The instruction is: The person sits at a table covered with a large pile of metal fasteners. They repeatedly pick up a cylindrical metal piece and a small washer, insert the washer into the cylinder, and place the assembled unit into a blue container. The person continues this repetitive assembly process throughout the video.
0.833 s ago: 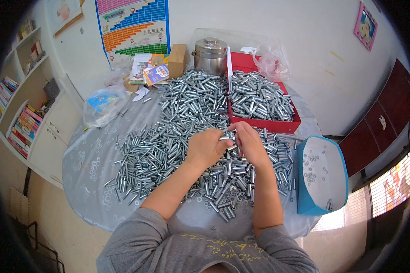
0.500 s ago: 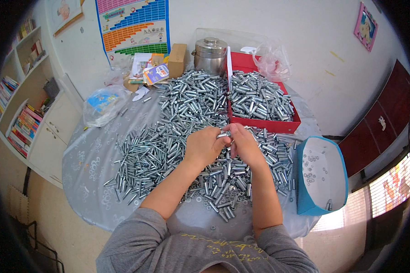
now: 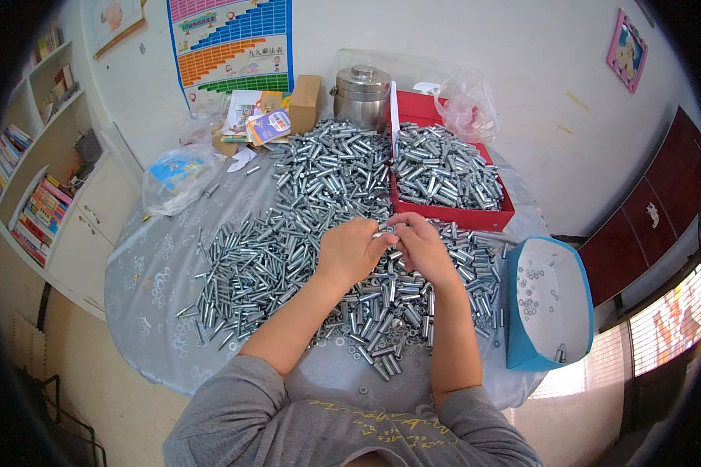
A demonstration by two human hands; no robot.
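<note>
My left hand [image 3: 349, 251] and my right hand [image 3: 424, 249] meet over the middle of a heap of silvery metal bolts and sleeves [image 3: 261, 261]. Between my fingertips is a shiny metal bolt [image 3: 385, 231], mostly hidden by the fingers. My left thumb and fingers are closed around it, while the right fingers curl at its other end. Loose washers [image 3: 364, 390] lie by the near edge of the heap. Behind my right hand stands a red box [image 3: 453, 217] heaped with the same metal pieces.
To the right, a blue fabric bin [image 3: 533, 354] has small rings on its pale inner wall and a few pieces at the bottom. A steel canister [image 3: 361, 100], a cardboard box [image 3: 304, 103] and booklets [image 3: 269, 126] stand behind the heap. A plastic bag [image 3: 177, 180] lies left.
The right fingers have shifted slightly around the bolt, with the right hand a little farther right and lower. The left hand has hardly moved.
</note>
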